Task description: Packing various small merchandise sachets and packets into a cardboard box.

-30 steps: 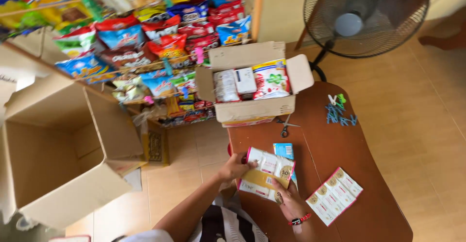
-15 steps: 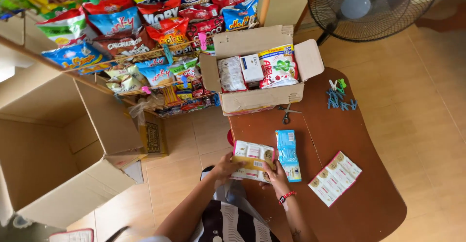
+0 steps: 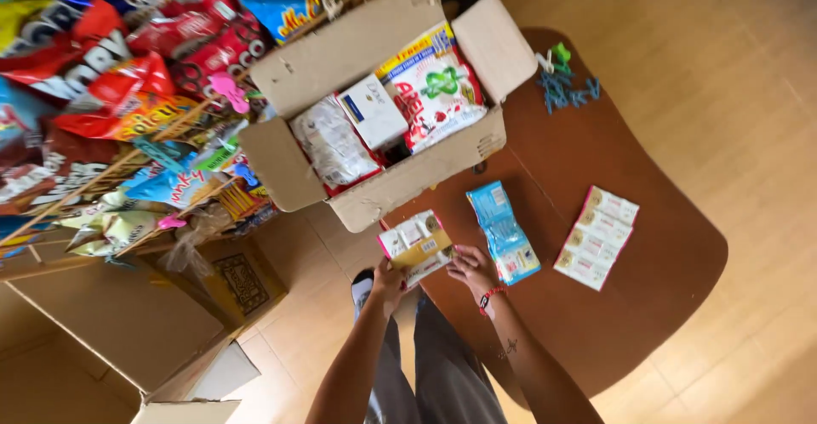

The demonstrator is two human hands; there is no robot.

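Both hands hold one flat pack of small white bars [image 3: 417,246] with a yellow band around it. The left hand [image 3: 388,280] has its grip clamped on the near end from below, and the right hand [image 3: 473,267] pinches the other side. Two hands keep the floppy pack level, so it does not bend or drop. It hangs over the near edge of the brown worktop [image 3: 647,296], just in front of the open cardboard box [image 3: 400,182].

Next to the right hand lies a blue packet [image 3: 504,230], flat on the worktop. Farther right lies a pink and white pack [image 3: 598,237], also flat. Blue clips [image 3: 563,86] sit by the box flap. Bright snack bags [image 3: 128,67] hang on the left.

Half a second ago the right hand rested on the blue packet. Now it has let go and moved to the yellow-banded pack. The view is also closer.
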